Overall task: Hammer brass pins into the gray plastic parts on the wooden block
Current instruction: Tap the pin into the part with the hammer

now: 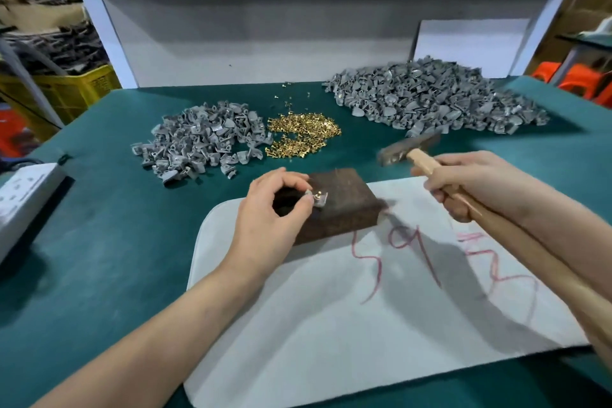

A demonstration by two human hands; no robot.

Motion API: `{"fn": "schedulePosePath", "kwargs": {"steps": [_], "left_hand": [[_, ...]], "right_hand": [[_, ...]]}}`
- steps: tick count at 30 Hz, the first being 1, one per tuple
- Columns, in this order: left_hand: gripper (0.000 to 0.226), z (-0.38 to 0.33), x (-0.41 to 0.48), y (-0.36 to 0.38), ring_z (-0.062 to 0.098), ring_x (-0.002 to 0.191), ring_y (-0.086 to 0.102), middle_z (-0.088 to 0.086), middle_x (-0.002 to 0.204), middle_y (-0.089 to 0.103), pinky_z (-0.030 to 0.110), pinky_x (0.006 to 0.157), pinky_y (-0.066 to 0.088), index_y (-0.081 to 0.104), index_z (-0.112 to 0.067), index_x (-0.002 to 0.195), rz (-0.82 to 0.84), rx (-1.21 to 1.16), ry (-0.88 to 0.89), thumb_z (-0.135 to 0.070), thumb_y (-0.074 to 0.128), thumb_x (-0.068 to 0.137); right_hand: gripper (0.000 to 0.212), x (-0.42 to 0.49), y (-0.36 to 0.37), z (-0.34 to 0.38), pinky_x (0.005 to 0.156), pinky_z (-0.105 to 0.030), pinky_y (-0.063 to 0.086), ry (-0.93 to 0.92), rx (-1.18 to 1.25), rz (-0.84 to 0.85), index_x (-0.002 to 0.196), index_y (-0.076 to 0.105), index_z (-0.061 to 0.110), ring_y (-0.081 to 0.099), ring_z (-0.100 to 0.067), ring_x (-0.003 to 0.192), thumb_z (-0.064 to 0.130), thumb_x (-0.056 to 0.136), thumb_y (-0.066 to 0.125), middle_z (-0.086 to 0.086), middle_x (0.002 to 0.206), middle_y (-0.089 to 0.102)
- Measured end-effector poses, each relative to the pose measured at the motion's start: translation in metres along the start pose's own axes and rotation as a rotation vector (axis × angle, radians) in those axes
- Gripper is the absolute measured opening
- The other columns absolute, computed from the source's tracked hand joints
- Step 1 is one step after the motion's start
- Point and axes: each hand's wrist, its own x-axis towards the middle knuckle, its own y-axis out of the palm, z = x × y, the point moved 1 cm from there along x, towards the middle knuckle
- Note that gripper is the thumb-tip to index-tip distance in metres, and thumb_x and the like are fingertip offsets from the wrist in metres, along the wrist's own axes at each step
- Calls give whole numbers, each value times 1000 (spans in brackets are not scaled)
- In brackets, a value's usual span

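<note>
Brown wood forms the block (341,199), which sits at the eleven o'clock corner of a white sheet (331,325) marked with red scrawl; the sheet lies on a green table cover (116,242). On the block's top, toward its nine o'clock edge, rests one gray part (322,200) with a brass pin (317,197) standing upright in it; the left hand (275,209) curls over that edge, thumb and forefinger pinching the part. The right hand (470,182) is clenched round the wooden handle of a hammer (409,150); its blurred head hangs at one o'clock from the block, apart from the pin. Beyond the block, a small heap of gray parts (198,139) lies at eleven o'clock, a heap of brass pins (303,137) at twelve, a large gray heap (430,99) at one; a power strip (23,195) lies at nine o'clock.
</note>
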Motion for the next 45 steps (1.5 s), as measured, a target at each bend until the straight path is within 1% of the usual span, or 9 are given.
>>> {"fn": "schedulePosePath", "kwargs": {"steps": [5, 8, 14, 21, 26, 31, 37, 42, 45], "left_hand": [[25, 1, 2, -1, 7, 111, 47, -20, 104, 61, 10, 91, 31, 59, -31, 74, -61, 112, 36, -10, 69, 83], [25, 3, 5, -2, 12, 115, 44, -15, 106, 59, 17, 95, 28, 58, -32, 75, -80, 177, 25, -11, 70, 82], [28, 3, 4, -3, 11, 118, 41, -19, 108, 56, 33, 104, 30, 57, -37, 72, -71, 143, -19, -14, 69, 81], [27, 6, 4, -1, 7, 115, 43, -23, 106, 56, 33, 105, 32, 59, -33, 70, -99, 99, -13, -11, 71, 81], [30, 8, 6, -1, 13, 117, 47, -20, 106, 57, 31, 103, 33, 59, -32, 68, -96, 72, 1, -8, 72, 79], [26, 8, 5, 0, 10, 115, 48, -21, 105, 58, 27, 101, 35, 62, -28, 69, -95, 37, -22, -7, 71, 80], [29, 7, 4, -4, 9, 118, 48, -26, 106, 57, 33, 106, 32, 61, -32, 65, -101, 60, -26, -10, 73, 79], [28, 5, 5, -3, 9, 115, 50, -24, 106, 59, 32, 104, 35, 63, -34, 67, -101, 48, -20, -11, 73, 81], [29, 5, 4, -4, 14, 117, 51, -22, 107, 59, 33, 104, 35, 63, -32, 66, -104, 39, -14, -9, 73, 80]], "right_hand": [[8, -31, 36, 41, 32, -16, 29, -238, -119, 110, 86, 52, 8, 38, -16, 28, 12, 91, 57, -6, 48, 49], [10, -31, 60, 50, 33, -19, 32, -301, -336, 50, 89, 48, 7, 42, -16, 28, 3, 89, 57, -6, 50, 54], [15, -33, 75, 56, 40, -25, 41, -356, -617, 70, 83, 57, -1, 49, -17, 31, 12, 91, 55, -5, 52, 57], [29, -34, 73, 73, 36, -18, 40, -479, -567, -34, 77, 61, 4, 48, -12, 29, 22, 97, 49, 2, 37, 51], [31, -31, 82, 56, 43, -22, 43, -393, -569, 18, 71, 56, 5, 46, -14, 27, 21, 97, 50, 2, 37, 51], [35, -32, 73, 70, 34, -17, 38, -441, -526, -70, 67, 56, 6, 43, -11, 25, 23, 97, 50, 4, 31, 47], [30, -28, 87, 57, 36, -17, 39, -309, -660, -13, 81, 58, 0, 54, -19, 31, 22, 97, 47, -13, 56, 60], [36, -34, 70, 76, 33, -20, 38, -477, -632, -180, 63, 54, 11, 51, -19, 27, 26, 95, 51, -1, 40, 52], [32, -35, 85, 64, 33, -16, 36, -405, -726, -69, 66, 52, 8, 51, -16, 28, 21, 95, 49, -4, 49, 53]]}}
